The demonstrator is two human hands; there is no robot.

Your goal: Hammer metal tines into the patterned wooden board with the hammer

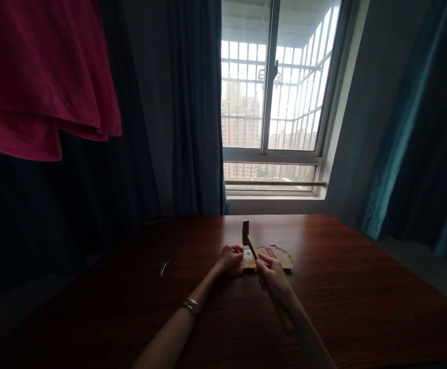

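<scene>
The right hand (272, 277) is wrapped around one hammer (253, 248), just below the middle of the frame. Beside it, the left hand (230, 258) bends its fingers at one flat dotted board (285, 259); I cannot tell if they pinch anything. Thin metal bits (163, 269), too small to count, lie lower left.

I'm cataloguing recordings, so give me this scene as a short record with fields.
Surface: reddish-brown table
Right hand: grasps the hammer by its handle
Left hand: at the left end of the speckled board; whether it pinches anything is unclear
Worn, left side: silvery bracelet
Left of the hands: thin metal pieces
Background: window, blue curtain
Upper left: pink cloth
</scene>
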